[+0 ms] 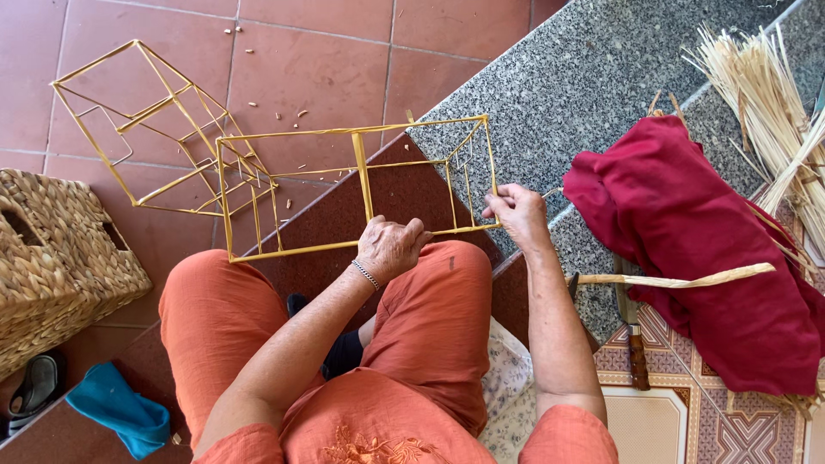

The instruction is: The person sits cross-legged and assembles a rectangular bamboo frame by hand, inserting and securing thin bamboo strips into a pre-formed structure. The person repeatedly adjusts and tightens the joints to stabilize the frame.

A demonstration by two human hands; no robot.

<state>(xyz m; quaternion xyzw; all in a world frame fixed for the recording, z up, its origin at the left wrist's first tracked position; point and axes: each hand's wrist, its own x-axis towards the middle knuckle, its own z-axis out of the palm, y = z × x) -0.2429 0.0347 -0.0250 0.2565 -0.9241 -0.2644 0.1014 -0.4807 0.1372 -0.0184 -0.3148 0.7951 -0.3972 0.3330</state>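
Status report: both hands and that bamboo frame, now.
Left hand gripping bamboo frame at near rail. Right hand pinching its right corner. Second frame on floor behind, overlapping in view.

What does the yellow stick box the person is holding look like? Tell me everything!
The stick frame is an open box made of thin, pale yellow strips that look like bamboo, joined at the corners. It has no walls, so the floor and step show through. It is held level above the person's knees. The left hand grips its near bottom edge, and the right hand pinches its right corner. A second frame of the same kind lies on the floor behind it.
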